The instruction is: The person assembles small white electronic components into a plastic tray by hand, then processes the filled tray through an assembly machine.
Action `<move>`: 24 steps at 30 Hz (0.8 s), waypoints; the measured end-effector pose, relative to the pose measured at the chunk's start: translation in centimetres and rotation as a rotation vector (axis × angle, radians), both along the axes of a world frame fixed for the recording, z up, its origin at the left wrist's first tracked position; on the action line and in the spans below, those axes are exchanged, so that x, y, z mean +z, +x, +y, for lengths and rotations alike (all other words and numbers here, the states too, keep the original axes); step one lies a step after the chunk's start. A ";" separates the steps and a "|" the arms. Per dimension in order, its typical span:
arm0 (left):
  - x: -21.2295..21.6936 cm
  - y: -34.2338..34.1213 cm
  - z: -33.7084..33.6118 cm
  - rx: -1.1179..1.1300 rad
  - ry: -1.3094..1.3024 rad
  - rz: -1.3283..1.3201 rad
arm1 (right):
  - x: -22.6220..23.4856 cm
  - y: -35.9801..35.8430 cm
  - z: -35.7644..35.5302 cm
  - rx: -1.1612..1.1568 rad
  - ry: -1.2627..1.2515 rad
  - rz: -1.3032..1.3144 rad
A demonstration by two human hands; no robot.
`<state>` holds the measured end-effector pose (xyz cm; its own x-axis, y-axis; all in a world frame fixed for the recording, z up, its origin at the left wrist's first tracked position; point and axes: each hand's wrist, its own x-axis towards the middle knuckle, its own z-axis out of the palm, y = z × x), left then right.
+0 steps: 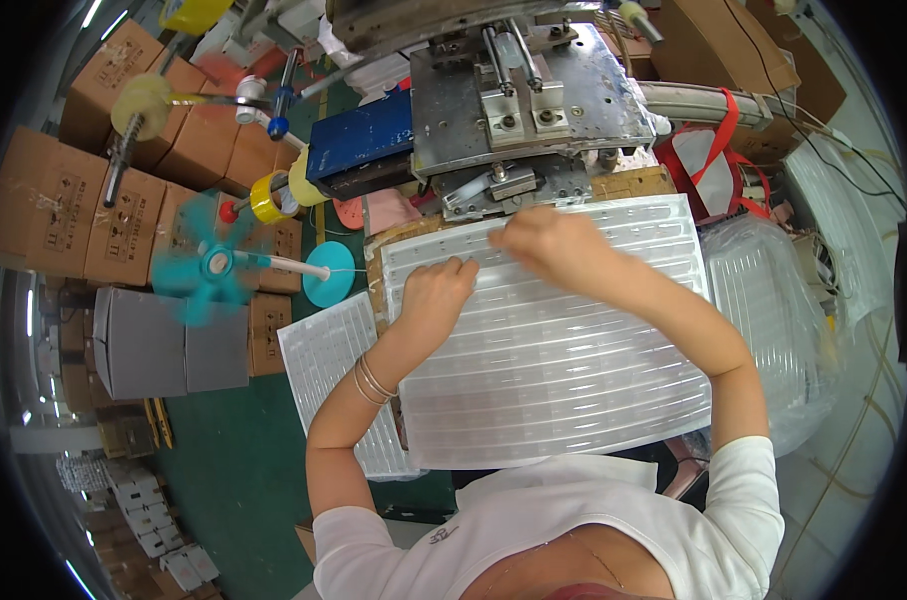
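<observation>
In front of me lies a large translucent plastic sheet [564, 390] with rows of raised ridges, its far edge close under a metal machine [534, 110]. My left hand [437, 295] rests on the sheet's far left part, fingers curled in; what they hold, if anything, is hidden. Farther right and slightly farther away, my right hand [552, 245] is over the sheet just short of the machine's front. Its fingers are drawn together in a pinch, slightly blurred, and their content cannot be made out.
A second ridged sheet [319, 345] lies lower at the left. Bagged clear plastic sheets [774, 320] stand at the right beside a red-and-white bag [699, 165]. A turquoise fan [217, 262] spins at the left before stacked cartons [124, 215]. Tape rolls [269, 197] hang nearby.
</observation>
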<state>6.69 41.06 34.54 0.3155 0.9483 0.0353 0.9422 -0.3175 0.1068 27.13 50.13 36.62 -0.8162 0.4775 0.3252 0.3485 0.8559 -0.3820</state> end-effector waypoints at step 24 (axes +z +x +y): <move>-0.2 2.6 0.2 0.033 0.166 -0.197 | 3.1 6.4 2.1 -0.298 -0.474 0.334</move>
